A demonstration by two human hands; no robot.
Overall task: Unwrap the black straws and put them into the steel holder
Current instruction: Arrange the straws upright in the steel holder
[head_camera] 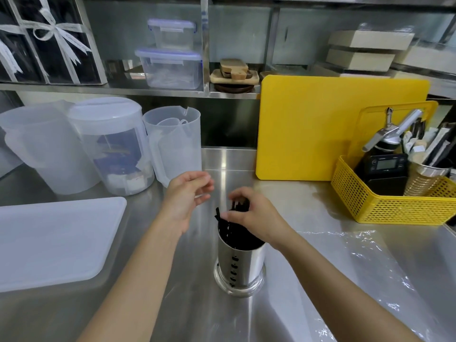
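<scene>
The steel holder (240, 265), a perforated cylinder, stands upright on the steel counter in front of me. Several black straws (228, 229) stick out of its mouth. My right hand (251, 215) hovers over the holder's top with fingers curled around the upper ends of the straws. My left hand (186, 193) floats just left of the holder, fingers loosely bent, holding nothing that I can make out. A sheet of clear plastic wrap (365, 262) lies flat on the counter to the right.
A white tray (49, 240) lies at the left. Translucent pitchers (170, 141) and a lidded container (113, 144) stand behind it. A yellow cutting board (320, 129) leans on the back wall, beside a yellow basket (394, 203) of utensils at the right.
</scene>
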